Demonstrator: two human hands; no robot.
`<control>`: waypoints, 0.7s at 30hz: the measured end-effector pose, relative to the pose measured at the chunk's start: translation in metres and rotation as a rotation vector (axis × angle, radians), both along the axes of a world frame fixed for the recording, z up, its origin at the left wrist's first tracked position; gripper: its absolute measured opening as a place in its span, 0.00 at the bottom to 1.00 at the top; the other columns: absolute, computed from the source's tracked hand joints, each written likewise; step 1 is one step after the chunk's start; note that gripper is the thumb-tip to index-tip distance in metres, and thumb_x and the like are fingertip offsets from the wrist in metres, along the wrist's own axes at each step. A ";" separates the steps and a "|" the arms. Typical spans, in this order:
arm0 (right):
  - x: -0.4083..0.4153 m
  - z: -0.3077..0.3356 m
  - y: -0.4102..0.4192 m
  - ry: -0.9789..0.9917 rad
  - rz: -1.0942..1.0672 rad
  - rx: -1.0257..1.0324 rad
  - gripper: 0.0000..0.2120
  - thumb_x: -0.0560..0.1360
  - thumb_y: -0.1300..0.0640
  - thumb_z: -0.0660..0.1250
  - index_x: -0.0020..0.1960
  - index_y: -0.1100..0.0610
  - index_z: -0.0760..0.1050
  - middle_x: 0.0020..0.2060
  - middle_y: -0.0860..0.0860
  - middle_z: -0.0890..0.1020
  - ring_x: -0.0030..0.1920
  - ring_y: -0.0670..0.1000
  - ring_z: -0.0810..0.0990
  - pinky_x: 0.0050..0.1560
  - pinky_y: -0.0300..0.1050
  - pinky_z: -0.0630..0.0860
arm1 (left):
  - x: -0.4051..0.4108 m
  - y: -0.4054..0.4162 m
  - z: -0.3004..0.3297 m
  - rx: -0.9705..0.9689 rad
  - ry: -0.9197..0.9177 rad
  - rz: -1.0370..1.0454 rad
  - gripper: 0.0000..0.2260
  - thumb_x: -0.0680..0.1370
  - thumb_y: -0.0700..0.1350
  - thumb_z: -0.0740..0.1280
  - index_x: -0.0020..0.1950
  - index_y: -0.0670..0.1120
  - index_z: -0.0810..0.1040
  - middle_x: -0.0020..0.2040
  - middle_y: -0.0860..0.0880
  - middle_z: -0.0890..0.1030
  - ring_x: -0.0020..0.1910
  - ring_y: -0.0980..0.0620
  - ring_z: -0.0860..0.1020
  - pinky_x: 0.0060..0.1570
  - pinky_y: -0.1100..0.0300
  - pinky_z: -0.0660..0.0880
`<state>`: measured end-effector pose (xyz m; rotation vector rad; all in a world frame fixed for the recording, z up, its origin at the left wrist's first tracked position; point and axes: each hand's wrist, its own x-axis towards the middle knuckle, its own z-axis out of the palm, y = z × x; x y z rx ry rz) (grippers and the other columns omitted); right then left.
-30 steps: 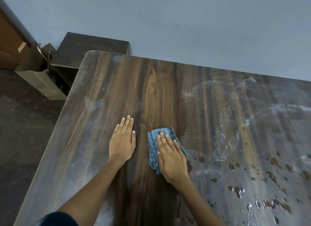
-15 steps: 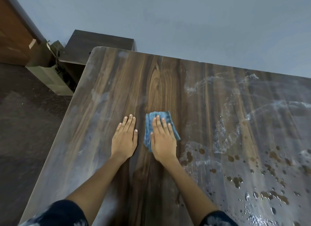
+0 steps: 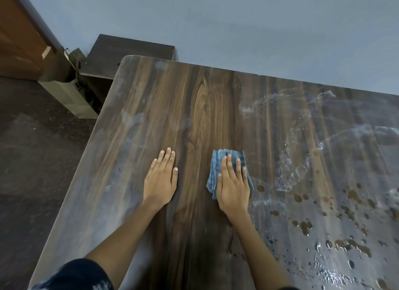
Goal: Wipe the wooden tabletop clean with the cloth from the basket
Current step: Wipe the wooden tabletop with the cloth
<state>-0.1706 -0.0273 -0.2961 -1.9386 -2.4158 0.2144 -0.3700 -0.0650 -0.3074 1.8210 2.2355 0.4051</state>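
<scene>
I'm in the wiping step: my right hand (image 3: 234,185) lies flat, fingers straight, pressing the folded blue cloth (image 3: 216,171) against the wooden tabletop (image 3: 194,108), with nothing curled round it. The cloth sits under that palm, its edges showing past the fingertips and on the thumb side. My left hand (image 3: 160,179) rests flat and empty on bare wood beside the cloth, apart from it, bracing me. The wood around and beyond the cloth looks dry and dark. To the right of the cloth lie brown droplets (image 3: 302,223) and whitish wet smears (image 3: 287,173), the nearest drop almost touching the cloth's edge. I judge much of the job remains. Next I should sweep the cloth rightward through those spots with steady downward pressure, keeping the fold from bunching.
</scene>
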 end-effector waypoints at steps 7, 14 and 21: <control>-0.055 0.007 -0.001 0.026 0.015 -0.082 0.28 0.78 0.50 0.37 0.76 0.58 0.49 0.76 0.53 0.55 0.76 0.54 0.50 0.73 0.49 0.43 | 0.000 -0.022 -0.003 -0.028 0.012 0.002 0.26 0.79 0.52 0.42 0.74 0.43 0.56 0.75 0.48 0.58 0.73 0.55 0.51 0.71 0.58 0.49; -0.036 0.002 -0.081 0.030 0.372 -0.091 0.26 0.79 0.50 0.47 0.74 0.58 0.58 0.73 0.54 0.63 0.74 0.53 0.59 0.70 0.53 0.54 | 0.002 -0.032 -0.003 -0.026 -0.009 0.012 0.26 0.78 0.52 0.41 0.74 0.42 0.57 0.75 0.48 0.58 0.73 0.55 0.50 0.71 0.59 0.47; 0.036 0.007 -0.109 -0.058 0.465 -0.106 0.26 0.81 0.50 0.37 0.72 0.57 0.62 0.71 0.52 0.65 0.73 0.50 0.58 0.70 0.51 0.51 | 0.003 -0.045 -0.003 -0.037 -0.020 0.010 0.27 0.78 0.53 0.41 0.74 0.43 0.55 0.75 0.49 0.56 0.74 0.55 0.50 0.71 0.59 0.47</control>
